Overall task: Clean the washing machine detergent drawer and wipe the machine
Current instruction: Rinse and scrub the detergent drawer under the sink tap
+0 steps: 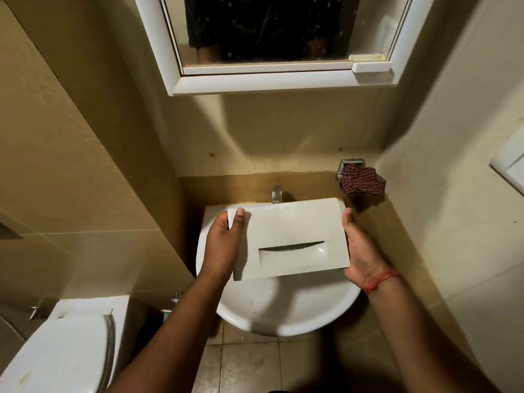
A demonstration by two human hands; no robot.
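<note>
both hands, left hand [224, 245] and right hand [358, 251], grip the drawer [289, 239] by its ends above the sink [283, 307]; it's out of the machine, apparently not yet rinsed; wiping remains.

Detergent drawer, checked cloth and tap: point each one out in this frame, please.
detergent drawer [295, 231]: head view, its white front panel.
checked cloth [361, 181]: head view, middle of the bundle.
tap [277, 194]: head view, its metal spout.

Small bathroom: beige tiled walls [85, 143], tiled floor [243, 361], white basin [283, 313], white-framed mirror [263, 80] above, toilet [56, 353] lower left, dim warm light.
</note>
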